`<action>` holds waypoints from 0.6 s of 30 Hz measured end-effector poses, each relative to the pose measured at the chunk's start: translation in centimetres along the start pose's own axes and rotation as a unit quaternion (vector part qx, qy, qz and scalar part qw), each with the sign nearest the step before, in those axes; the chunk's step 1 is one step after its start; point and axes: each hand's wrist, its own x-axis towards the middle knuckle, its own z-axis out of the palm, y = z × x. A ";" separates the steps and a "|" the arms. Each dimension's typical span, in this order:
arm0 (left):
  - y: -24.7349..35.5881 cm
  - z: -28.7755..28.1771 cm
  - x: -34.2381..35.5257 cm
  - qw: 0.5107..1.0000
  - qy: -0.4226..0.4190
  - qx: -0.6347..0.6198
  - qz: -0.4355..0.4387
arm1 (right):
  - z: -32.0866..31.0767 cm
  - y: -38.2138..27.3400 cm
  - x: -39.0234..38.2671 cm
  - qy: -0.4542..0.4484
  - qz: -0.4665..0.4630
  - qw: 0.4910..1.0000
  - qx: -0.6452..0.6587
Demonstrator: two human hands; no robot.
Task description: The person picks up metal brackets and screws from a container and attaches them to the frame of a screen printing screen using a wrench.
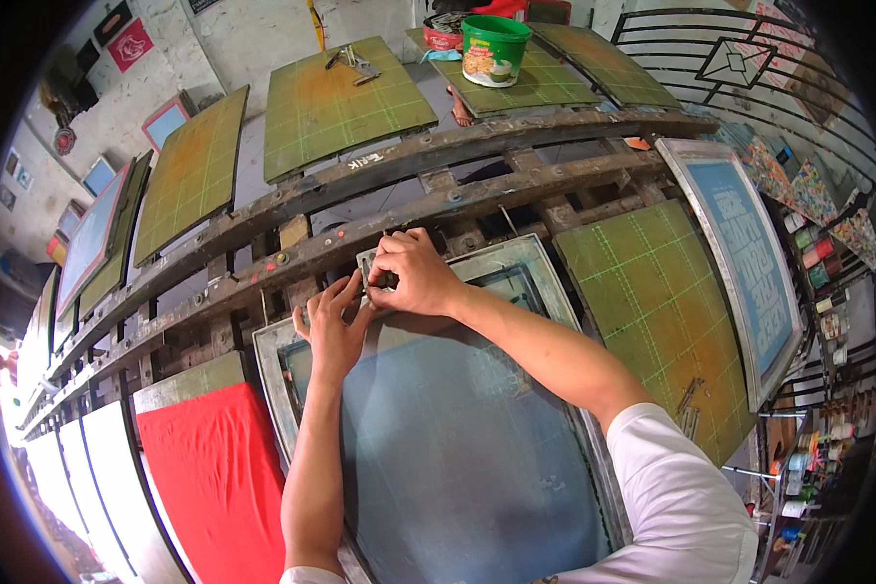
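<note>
A screen-printing frame (555, 292) with blue-grey mesh lies in front of me, its far edge close to a dark metal rail. At that far edge, my right hand (414, 277) pinches a small grey metal fitting (364, 261), its fingers curled and covering most of it. My left hand (336, 326) meets it from the left, with thumb and forefinger close together at the fitting's lower side and the other fingers bent and spread. What lies between the fingertips is partly hidden. Both forearms reach over the mesh.
Green gridded boards (652, 311) line both sides of the long rail (457, 200). Red cloth (214, 467) covers a board at left. Another framed screen (749, 263) leans at right. A green-and-white bucket (494, 54) and a metal clamp-like tool (355, 64) rest on far boards.
</note>
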 end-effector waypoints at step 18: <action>0.4 -0.2 -0.1 1.000 0.007 0.004 -0.006 | -0.3 -0.1 0.2 0.001 -0.009 0.999 0.035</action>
